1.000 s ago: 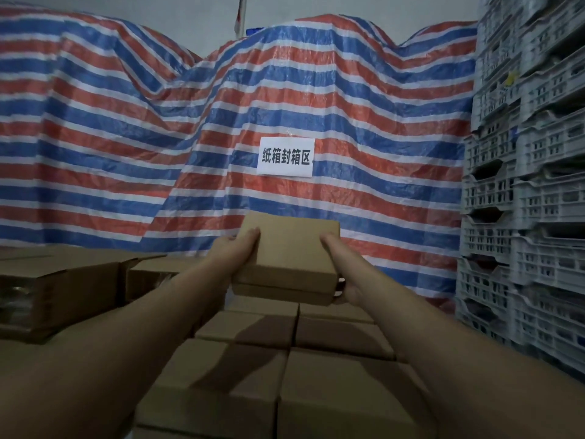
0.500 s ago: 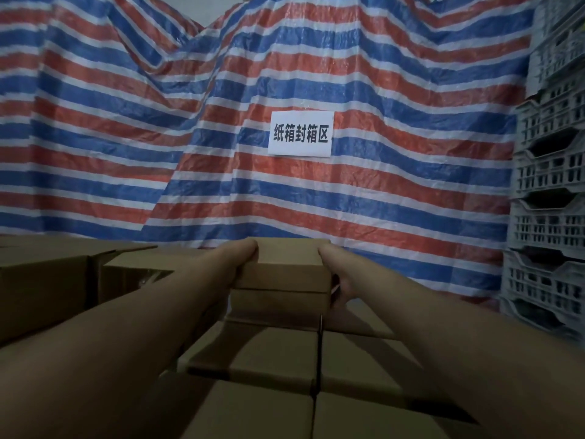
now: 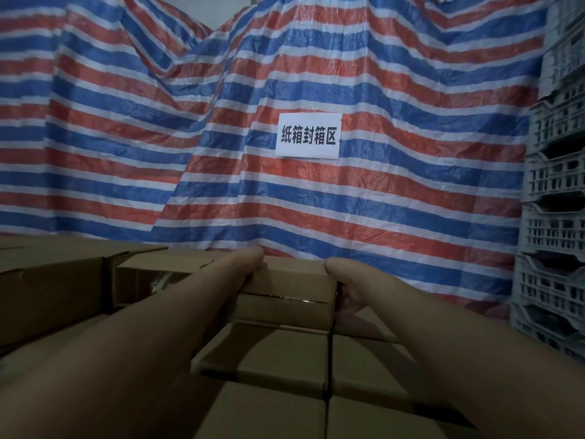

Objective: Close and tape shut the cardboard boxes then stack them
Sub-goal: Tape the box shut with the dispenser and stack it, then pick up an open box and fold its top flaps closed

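A red, white and blue striped tarpaulin (image 3: 221, 128) hangs across the whole back of the room, a white paper sign (image 3: 308, 136) with black characters fixed to it at about 12 o'clock from the person. Grey plastic crates (image 3: 557, 217) rise in a tall stack at 2 o'clock. Closed cardboard boxes (image 3: 278, 359) fill the foreground in tight rows, with larger cartons (image 3: 53, 286) at 10 o'clock, one of them open-topped. Both bare arms reach straight ahead to a small cardboard box (image 3: 294, 278) at 12 o'clock, which sits on top of another box in the far row. The left hand (image 3: 245, 264) grips its left end, thumb lying over the top edge; the right hand (image 3: 343, 285) grips its right end, thumb on top and fingers curled down the side
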